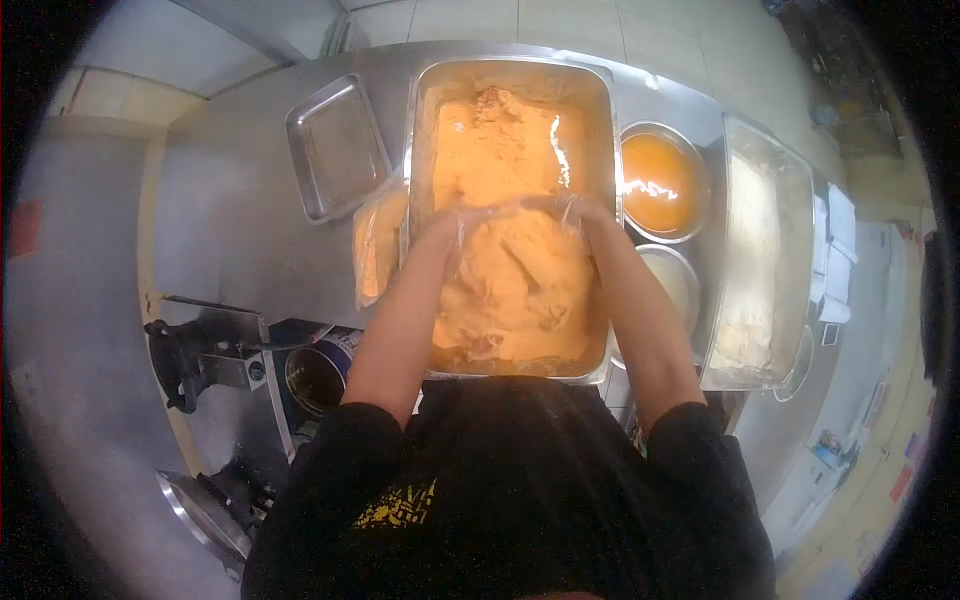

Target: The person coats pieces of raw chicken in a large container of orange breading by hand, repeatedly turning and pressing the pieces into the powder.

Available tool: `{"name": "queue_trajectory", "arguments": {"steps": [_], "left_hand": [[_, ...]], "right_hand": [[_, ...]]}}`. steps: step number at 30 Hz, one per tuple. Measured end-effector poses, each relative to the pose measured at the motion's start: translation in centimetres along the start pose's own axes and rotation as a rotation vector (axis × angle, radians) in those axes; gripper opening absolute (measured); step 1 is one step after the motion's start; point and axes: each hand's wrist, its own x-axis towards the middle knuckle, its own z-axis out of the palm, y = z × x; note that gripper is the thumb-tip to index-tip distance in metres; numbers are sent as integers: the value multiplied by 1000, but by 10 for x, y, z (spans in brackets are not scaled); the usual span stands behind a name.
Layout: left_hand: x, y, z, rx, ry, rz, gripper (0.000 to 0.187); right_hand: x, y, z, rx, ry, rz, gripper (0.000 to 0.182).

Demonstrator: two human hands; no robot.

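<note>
A deep rectangular metal pan [611, 130] holds a thick orange mixture [530, 275] with lumpy pieces in it. Both hands reach into its middle, seemingly in thin clear gloves. My left hand [470, 222] is in the mixture near the pan's left side; its fingers are hidden or blurred. Toward the right side, my right hand [575, 208] is also in the mixture, its fingers too smeared to make out. A reddish lump [493, 100] shows at the pan's far end.
An empty shallow metal tray [340, 148] and a plastic bag of orange stuff [376, 250] lie left of the pan. On the right are a bowl of orange liquid [660, 185], a second bowl [672, 285] and a long container of pale powder [748, 255].
</note>
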Motion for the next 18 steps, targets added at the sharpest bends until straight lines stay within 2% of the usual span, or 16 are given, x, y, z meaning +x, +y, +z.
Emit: {"name": "queue_trajectory", "arguments": {"steps": [1, 2, 3, 4, 5, 7, 8, 9, 10, 11, 12, 13, 14, 16, 18], "left_hand": [[-9, 11, -1, -50, 78, 35, 83], [-15, 17, -2, -99, 156, 65, 89], [-6, 21, -3, -60, 361, 106, 95], [6, 23, -5, -19, 567, 150, 101], [15, 17, -10, 117, 512, 177, 105], [26, -1, -21, 381, 397, 223, 114], [-8, 7, -18, 493, 217, 128, 112], [-48, 13, -11, 602, 36, 34, 111], [-49, -6, 0, 436, 49, 27, 103], [-48, -21, 11, 296, 29, 23, 95], [-46, -37, 21, 156, 10, 17, 87], [-46, -39, 26, 48, -38, 27, 78], [-42, -38, 28, -60, -88, 35, 70], [-22, -34, 21, -298, -41, 46, 63], [-12, -52, 20, -272, -2, 11, 62]], "right_hand": [[-10, -14, -2, 76, -38, -80, 80], [-18, -28, 0, 129, 86, -18, 81], [-41, -67, 14, 188, 214, 37, 82], [-56, -99, 28, 369, 431, 170, 83], [-64, -112, 42, 553, 651, 302, 84], [-78, -97, 79, 683, 564, 87, 90], [-88, -88, 93, 749, 520, -20, 94], [-105, -93, 101, 664, 445, 163, 83], [-126, -107, 107, 574, 365, 344, 72], [-128, -101, 107, 497, 284, 401, 66], [-130, -95, 107, 416, 198, 450, 61], [-108, -59, 99, 349, 121, 366, 61], [-93, -40, 92, 363, 182, 339, 64], [-74, -21, 86, 386, 301, 281, 71], [-74, -42, 69, 730, 350, 359, 86]]}}
